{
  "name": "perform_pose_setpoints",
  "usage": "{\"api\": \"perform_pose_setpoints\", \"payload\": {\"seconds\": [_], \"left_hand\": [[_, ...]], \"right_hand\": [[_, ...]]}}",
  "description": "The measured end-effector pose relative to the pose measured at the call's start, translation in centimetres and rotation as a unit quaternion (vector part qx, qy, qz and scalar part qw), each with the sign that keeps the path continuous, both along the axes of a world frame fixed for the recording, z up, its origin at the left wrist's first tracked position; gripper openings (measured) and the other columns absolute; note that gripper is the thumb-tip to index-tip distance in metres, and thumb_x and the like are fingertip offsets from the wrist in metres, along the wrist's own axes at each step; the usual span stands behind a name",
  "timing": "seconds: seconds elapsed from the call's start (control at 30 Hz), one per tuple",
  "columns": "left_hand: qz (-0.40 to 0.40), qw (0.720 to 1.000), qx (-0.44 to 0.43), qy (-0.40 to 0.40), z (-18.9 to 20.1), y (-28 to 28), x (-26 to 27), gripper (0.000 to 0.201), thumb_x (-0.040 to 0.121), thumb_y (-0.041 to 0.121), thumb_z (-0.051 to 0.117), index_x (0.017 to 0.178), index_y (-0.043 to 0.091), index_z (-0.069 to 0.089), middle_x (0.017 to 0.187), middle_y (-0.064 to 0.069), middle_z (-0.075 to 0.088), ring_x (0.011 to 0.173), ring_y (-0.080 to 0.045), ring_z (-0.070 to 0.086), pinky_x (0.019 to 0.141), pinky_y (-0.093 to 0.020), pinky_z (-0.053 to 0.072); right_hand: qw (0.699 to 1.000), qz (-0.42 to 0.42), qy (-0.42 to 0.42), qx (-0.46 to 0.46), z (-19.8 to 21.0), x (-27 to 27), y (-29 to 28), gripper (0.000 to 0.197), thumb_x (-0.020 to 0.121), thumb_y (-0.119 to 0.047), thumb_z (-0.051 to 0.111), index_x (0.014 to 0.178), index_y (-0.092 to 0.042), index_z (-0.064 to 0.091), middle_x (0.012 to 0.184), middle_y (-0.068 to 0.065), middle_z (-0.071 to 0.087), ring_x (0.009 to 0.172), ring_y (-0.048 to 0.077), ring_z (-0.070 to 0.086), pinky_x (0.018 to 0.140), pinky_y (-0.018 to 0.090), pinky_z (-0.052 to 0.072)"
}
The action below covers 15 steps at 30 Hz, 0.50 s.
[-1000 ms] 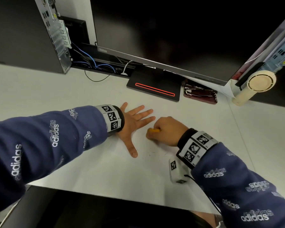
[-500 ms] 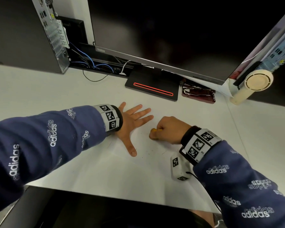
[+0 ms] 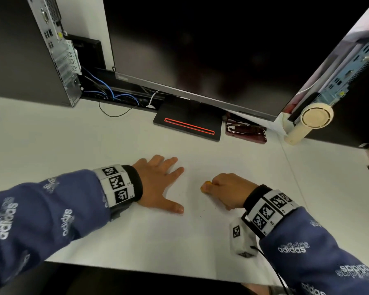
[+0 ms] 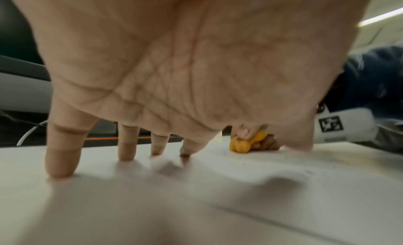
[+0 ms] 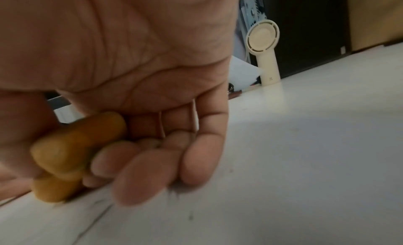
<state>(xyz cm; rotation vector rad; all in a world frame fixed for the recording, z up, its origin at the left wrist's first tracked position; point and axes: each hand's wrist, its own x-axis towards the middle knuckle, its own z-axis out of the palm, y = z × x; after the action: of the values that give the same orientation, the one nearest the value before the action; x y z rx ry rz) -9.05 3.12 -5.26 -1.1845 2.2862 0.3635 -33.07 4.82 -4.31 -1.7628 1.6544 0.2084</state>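
My right hand (image 3: 224,189) is curled round a small orange eraser-like lump (image 3: 206,185) and holds its lower end against the white sheet of paper (image 3: 136,241) on the desk. The right wrist view shows that orange lump (image 5: 72,153) between my thumb and bent fingers, touching the paper. Faint pencil marks (image 5: 102,212) lie on the sheet beside it. My left hand (image 3: 160,179) lies flat with fingers spread, pressing the paper down left of the right hand. From the left wrist view the orange lump (image 4: 246,143) shows beyond my straight fingers (image 4: 63,153).
A black monitor (image 3: 200,50) on a stand with a red stripe (image 3: 189,125) rises behind the hands. A computer tower (image 3: 30,50) with blue cables stands at the back left. Folded glasses (image 3: 245,133) and a cream handheld fan (image 3: 311,120) sit at the back right.
The right hand with the orange lump has slid to the right, away from the left fingertips, widening the gap. The left hand stays flat on the paper.
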Motion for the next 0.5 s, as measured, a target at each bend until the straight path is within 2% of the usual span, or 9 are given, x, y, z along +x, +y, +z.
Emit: {"api": "perform_pose_setpoints", "payload": {"seconds": [0.1,0.2,0.27,0.33,0.4,0.43,0.5], "left_hand": [[-0.016,1.0,-0.013,-0.016,1.7,0.8,0.9,0.114,0.079,0.094,0.039,0.165,0.031,-0.001,0.172,0.001,-0.001,0.153,-0.032,0.016,0.115,-0.048,0.036],[-0.034,0.999,0.01,-0.02,2.7,1.2,2.2,0.106,0.082,0.092,0.041,0.164,0.032,0.011,0.167,0.005,0.018,0.142,-0.025,0.037,0.11,-0.043,0.043],[-0.035,0.999,0.034,-0.008,3.4,1.0,2.9,0.103,0.083,0.09,0.041,0.164,0.034,0.012,0.158,0.007,0.033,0.135,-0.021,0.045,0.108,-0.04,0.045],[-0.036,0.999,0.038,0.007,3.8,0.4,3.4,0.098,0.085,0.088,0.043,0.164,0.037,0.014,0.147,0.008,0.045,0.13,-0.019,0.046,0.106,-0.037,0.044],[-0.044,0.998,0.021,0.028,3.8,-0.6,3.8,0.096,0.085,0.086,0.047,0.163,0.039,0.016,0.147,0.008,0.044,0.131,-0.018,0.04,0.105,-0.037,0.044],[-0.052,0.998,0.013,0.045,3.6,-1.2,3.8,0.097,0.085,0.085,0.051,0.163,0.04,0.016,0.153,0.008,0.039,0.136,-0.018,0.034,0.108,-0.039,0.043],[-0.067,0.995,0.016,0.073,2.8,-2.3,3.5,0.104,0.081,0.083,0.06,0.163,0.043,0.011,0.169,0.008,0.016,0.151,-0.021,0.015,0.12,-0.045,0.033]], "right_hand": [[1.0,0.013,-0.002,-0.006,0.0,-0.3,0.0,0.053,0.104,-0.054,0.043,0.072,-0.013,0.051,0.065,0.005,0.055,0.06,0.019,0.052,0.066,0.034,0.045],[0.999,0.035,0.001,-0.034,0.2,-0.1,-0.3,0.049,0.104,-0.052,0.044,0.072,-0.015,0.048,0.072,0.003,0.053,0.066,0.017,0.051,0.069,0.034,0.042],[0.998,0.036,-0.019,-0.055,0.2,0.1,-0.5,0.048,0.104,-0.049,0.047,0.069,-0.016,0.044,0.072,0.002,0.051,0.067,0.017,0.05,0.068,0.034,0.042],[0.996,0.038,-0.04,-0.067,0.3,0.5,-0.8,0.048,0.103,-0.046,0.051,0.066,-0.017,0.041,0.071,0.003,0.049,0.066,0.018,0.05,0.068,0.034,0.043],[0.994,0.046,-0.056,-0.079,0.4,0.9,-1.0,0.048,0.102,-0.046,0.054,0.065,-0.017,0.041,0.069,0.002,0.047,0.064,0.019,0.05,0.068,0.035,0.044],[0.993,0.05,-0.06,-0.086,0.5,1.2,-1.1,0.048,0.101,-0.045,0.056,0.065,-0.018,0.042,0.068,0.001,0.047,0.064,0.019,0.05,0.068,0.035,0.044],[0.991,0.062,-0.059,-0.099,0.7,1.8,-1.1,0.044,0.1,-0.044,0.058,0.066,-0.02,0.046,0.068,-0.001,0.048,0.064,0.018,0.05,0.068,0.034,0.043]]}}
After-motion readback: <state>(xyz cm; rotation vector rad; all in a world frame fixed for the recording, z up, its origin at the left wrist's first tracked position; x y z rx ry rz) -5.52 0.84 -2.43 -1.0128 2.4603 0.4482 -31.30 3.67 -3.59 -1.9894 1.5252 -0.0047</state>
